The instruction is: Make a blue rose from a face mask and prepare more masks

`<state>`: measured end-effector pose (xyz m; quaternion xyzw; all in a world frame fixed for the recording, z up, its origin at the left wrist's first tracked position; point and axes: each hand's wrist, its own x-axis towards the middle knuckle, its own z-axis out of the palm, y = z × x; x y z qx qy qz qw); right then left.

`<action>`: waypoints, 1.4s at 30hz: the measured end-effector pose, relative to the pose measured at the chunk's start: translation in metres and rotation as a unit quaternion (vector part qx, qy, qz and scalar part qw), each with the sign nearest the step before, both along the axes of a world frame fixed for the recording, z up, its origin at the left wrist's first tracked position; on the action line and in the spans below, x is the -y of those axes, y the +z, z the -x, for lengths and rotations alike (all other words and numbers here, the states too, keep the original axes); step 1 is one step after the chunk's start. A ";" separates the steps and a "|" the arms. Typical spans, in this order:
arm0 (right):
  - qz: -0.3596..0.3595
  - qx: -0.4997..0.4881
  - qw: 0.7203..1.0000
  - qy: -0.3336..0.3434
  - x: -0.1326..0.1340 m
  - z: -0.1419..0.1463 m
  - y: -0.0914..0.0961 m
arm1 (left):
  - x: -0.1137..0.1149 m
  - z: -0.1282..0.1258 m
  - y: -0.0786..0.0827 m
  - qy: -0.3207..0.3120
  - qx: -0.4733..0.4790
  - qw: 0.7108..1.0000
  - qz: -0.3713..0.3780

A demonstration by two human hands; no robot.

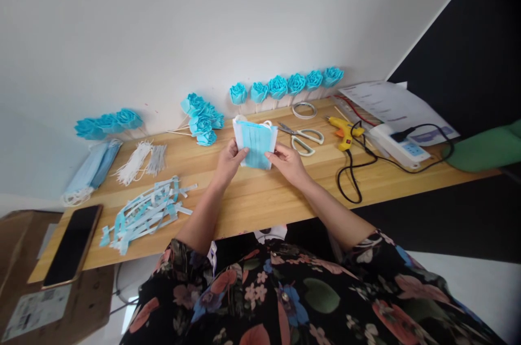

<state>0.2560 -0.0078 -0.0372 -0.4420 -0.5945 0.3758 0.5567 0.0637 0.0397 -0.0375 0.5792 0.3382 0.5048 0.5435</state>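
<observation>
Between my two hands, in the middle of the head view, are blue and white face masks (255,144) held upright above the table; how many layers there are I cannot tell. My left hand (231,160) grips the left edge, its thumb across the front. On the opposite edge my right hand (287,161) is closed in the same way. White ear loops show along the top. Just right of the masks lie scissors (304,138) with white handles, blades pointing toward the masks. A roll of tape (304,110) rests behind the scissors.
Blue mask-fabric flowers (278,87) on sticks stand along the wall; others lie piled (201,117). Leftward are masks (91,171), white strips (136,163), cut scraps (150,209) and a phone (73,244). Rightward are a yellow glue gun (345,132), its cord, a power strip (401,147) and papers (391,106).
</observation>
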 end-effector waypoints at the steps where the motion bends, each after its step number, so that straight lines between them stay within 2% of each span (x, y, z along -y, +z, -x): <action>1: 0.013 -0.009 1.000 0.005 -0.001 0.000 -0.004 | -0.002 0.001 -0.003 -0.005 -0.007 1.000 0.012; 6: 0.017 -0.013 1.000 0.009 -0.005 -0.003 -0.014 | -0.006 0.000 -0.009 -0.001 -0.026 0.999 0.030; 11: 0.039 -0.008 0.999 -0.012 -0.005 -0.003 -0.014 | 0.003 -0.003 0.001 -0.017 -0.020 0.999 0.028; 14: 0.066 -0.022 0.997 0.015 -0.001 -0.002 -0.010 | 0.007 0.001 0.009 -0.014 -0.033 0.999 0.031; 16: 0.069 -0.021 0.997 0.022 0.004 -0.007 -0.002 | 0.007 0.008 0.015 -0.013 -0.054 0.998 0.037; 17: 0.059 -0.019 0.998 -0.004 0.006 -0.011 0.004 | 0.006 0.012 0.019 -0.018 -0.068 0.997 0.040; 20: -0.012 -0.011 0.987 -0.162 0.013 -0.031 0.033 | 0.005 0.026 0.032 -0.063 -0.130 0.989 0.044; 22: -0.079 0.018 0.978 -0.192 0.016 -0.044 0.058 | 0.006 0.031 0.043 -0.115 -0.193 0.974 0.033; 24: -0.133 0.082 0.977 -0.142 0.016 -0.052 0.083 | 0.009 0.032 0.056 -0.172 -0.262 0.950 0.012; 25: -0.140 0.113 0.979 -0.095 0.015 -0.053 0.093 | 0.011 0.032 0.063 -0.197 -0.292 0.936 -0.001; 27: -0.103 0.164 0.981 0.024 0.010 -0.052 0.105 | 0.015 0.029 0.077 -0.235 -0.347 0.907 -0.038; 30: -0.021 0.221 0.964 0.148 0.003 -0.046 0.102 | 0.017 0.031 0.094 -0.255 -0.412 0.870 -0.092; 32: 0.010 0.248 0.954 0.171 0.002 -0.044 0.091 | 0.014 0.039 0.101 -0.251 -0.439 0.856 -0.110; 37: 0.038 0.281 0.949 0.140 0.011 -0.051 0.070 | 0.005 0.068 0.106 -0.257 -0.475 0.834 -0.113; 42: 0.071 0.242 0.952 0.173 0.026 -0.057 0.056 | 0.000 0.082 0.104 -0.275 -0.481 0.827 -0.097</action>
